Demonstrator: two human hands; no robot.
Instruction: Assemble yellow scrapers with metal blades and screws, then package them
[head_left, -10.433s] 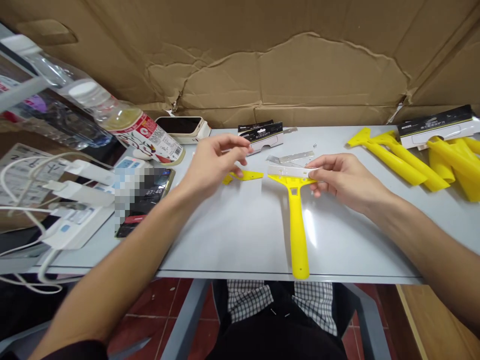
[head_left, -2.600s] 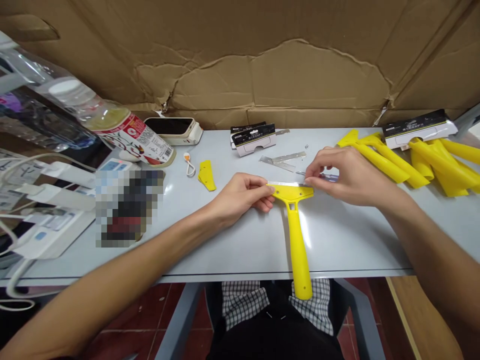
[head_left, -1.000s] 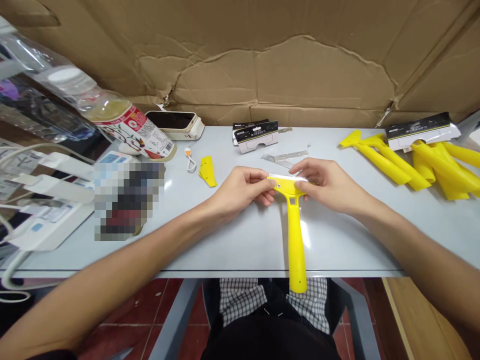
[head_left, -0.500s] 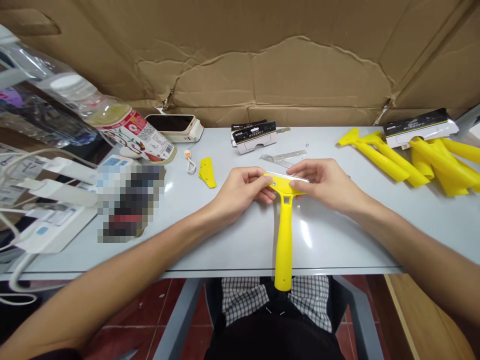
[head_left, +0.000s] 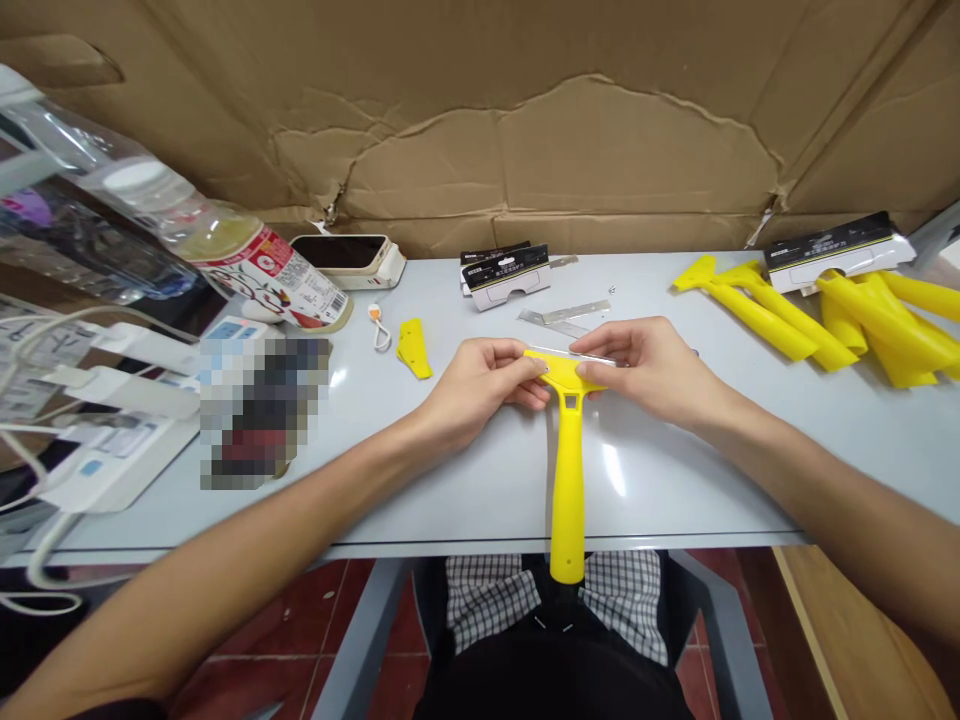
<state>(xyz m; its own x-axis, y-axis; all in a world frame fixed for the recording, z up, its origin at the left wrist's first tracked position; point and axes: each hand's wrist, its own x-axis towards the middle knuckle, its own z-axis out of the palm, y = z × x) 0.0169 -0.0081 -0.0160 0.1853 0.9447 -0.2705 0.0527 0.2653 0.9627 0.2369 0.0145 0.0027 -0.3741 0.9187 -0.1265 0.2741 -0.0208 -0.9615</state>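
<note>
1. Far left there's a bottle (head_left: 274, 275), then a little cable (head_left: 382, 336) and a yellow plate (head_left: 415, 350) on the desk (head_left: 465, 490).
2. Left hand (head_left: 484, 385) has the scraper (head_left: 568, 460) pinched by its left end, thumb against fingers.
3. Scraper's mid-desk, blades (head_left: 577, 313) just behind it, handle (head_left: 568, 520) poking past the front edge.
4. Right hand (head_left: 649, 368) has its thumb on the head's right end, fingers curled behind, gripping it.
5. Far right, more scrapers (head_left: 761, 322) by a box (head_left: 840, 258).

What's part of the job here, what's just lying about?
In the job: yellow tool, held by left hand and right hand; probably also metal strips, flat yellow piece, yellow handles.
Apparently just lying about: labelled bottle, phone, power strip.
</note>
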